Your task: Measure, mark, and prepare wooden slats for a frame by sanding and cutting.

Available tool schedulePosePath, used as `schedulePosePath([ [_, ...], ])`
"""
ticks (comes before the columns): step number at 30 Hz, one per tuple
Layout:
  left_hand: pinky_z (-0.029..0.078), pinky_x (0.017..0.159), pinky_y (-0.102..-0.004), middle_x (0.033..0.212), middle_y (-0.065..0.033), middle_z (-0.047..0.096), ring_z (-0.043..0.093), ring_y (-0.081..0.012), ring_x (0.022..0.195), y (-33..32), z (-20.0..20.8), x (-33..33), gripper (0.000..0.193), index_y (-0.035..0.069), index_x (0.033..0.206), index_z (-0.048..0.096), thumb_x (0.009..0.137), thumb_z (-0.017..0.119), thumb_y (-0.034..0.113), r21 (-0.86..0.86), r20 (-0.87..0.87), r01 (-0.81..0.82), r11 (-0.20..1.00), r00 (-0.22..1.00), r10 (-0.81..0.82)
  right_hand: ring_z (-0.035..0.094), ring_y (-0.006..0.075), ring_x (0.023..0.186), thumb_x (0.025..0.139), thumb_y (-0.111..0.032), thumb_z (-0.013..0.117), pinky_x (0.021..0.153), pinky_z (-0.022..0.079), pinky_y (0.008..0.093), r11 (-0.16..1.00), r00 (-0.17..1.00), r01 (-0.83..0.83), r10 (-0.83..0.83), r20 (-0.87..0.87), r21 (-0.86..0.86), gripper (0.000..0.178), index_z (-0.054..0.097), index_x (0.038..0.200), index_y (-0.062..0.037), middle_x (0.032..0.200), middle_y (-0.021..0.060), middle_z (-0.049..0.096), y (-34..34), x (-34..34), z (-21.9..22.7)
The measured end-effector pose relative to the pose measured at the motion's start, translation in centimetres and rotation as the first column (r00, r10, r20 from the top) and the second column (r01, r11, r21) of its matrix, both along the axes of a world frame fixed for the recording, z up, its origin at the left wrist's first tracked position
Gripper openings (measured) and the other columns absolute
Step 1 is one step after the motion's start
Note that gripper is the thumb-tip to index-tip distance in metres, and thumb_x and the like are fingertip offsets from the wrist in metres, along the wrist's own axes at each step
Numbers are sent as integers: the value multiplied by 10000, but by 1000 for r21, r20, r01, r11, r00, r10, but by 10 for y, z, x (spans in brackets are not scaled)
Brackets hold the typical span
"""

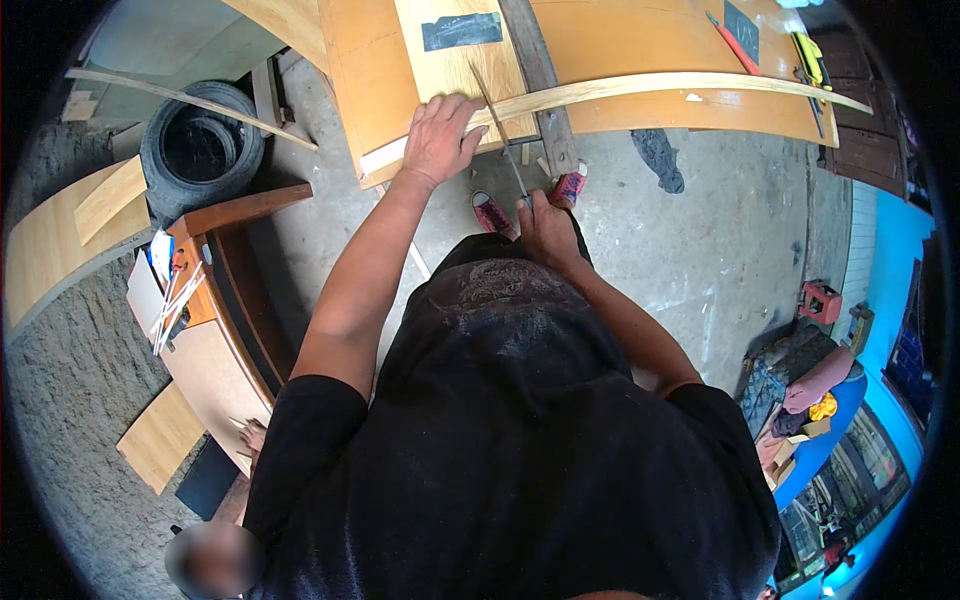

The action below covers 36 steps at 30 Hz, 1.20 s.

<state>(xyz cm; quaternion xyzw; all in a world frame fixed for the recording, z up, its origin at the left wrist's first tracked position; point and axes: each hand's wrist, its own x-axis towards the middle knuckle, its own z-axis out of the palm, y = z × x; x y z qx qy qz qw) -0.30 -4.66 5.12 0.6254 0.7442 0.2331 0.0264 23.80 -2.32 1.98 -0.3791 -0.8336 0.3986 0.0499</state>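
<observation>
A long, pale wooden strip (pixel 600 92) lies across the near part of the workbench and sticks out past its right end. My left hand (pixel 440 138) is closed over the strip near its left end, fingers on the far side and thumb on the near side. Closed around the handle of a hand saw (pixel 507 145) is my right hand (pixel 548 235), just off the bench's near edge. The saw's narrow-looking blade points away from me and crosses the strip just right of my left hand. Whether its teeth have cut in cannot be made out.
The orange-brown workbench (pixel 640 40) bears a dark wooden bar (pixel 540 75) and a red-handled tool (pixel 735 45). Stacked tires (pixel 200 150) stand left, near a wooden cabinet (pixel 215 365). Another person's hand (pixel 252 435) is lower left. A dark cloth (pixel 657 160) lies on the floor.
</observation>
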Motion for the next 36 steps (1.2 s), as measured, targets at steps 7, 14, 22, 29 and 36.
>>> schedulePosePath([
  [7, 409, 891, -389, 1124, -55, 592, 536, -251, 1049, 1, -3, -2, 383, 144, 1201, 616, 846, 664, 281, -1, 14, 0, 1000, 1000, 0, 606, 490, 689, 982, -251, 503, 594, 455, 581, 999, 998, 9, -6, 68, -43, 232, 478, 951, -22, 689, 280, 597, -1, 1, 12],
  [14, 415, 877, -394, 1118, -52, 595, 534, -253, 1035, 2, -8, -3, 375, 139, 1195, 621, 852, 662, 283, 11, 9, 10, 1000, 1000, -10, 604, 476, 645, 974, -252, 524, 553, 458, 571, 1000, 1000, 19, -19, 16, -2, 227, 480, 954, -31, 680, 262, 603, -5, 5, 5],
  [22, 412, 869, -392, 1109, -47, 596, 532, -247, 1033, 0, -6, -2, 370, 139, 1201, 620, 861, 656, 281, 16, 11, 8, 1000, 1000, -9, 612, 464, 648, 974, -230, 519, 551, 466, 565, 998, 992, -63, 61, 109, 23, 203, 483, 974, -30, 676, 255, 599, -6, 10, 4],
  [29, 407, 878, -391, 1111, -50, 588, 530, -249, 1042, 1, -6, -2, 360, 126, 1205, 604, 875, 635, 267, 20, -15, 18, 1000, 1000, -18, 627, 481, 685, 987, -293, 485, 609, 488, 579, 1000, 993, -27, 28, 118, -9, 275, 475, 985, -19, 714, 281, 620, -1, 8, 22],
  [36, 414, 901, -403, 1115, -58, 584, 529, -260, 1054, 1, -8, -3, 355, 111, 1209, 597, 886, 623, 258, 40, -4, 39, 998, 999, -39, 640, 483, 704, 992, -325, 471, 651, 506, 586, 999, 984, -47, 45, 173, 5, 309, 483, 988, -17, 742, 292, 644, 2, 13, 22],
])
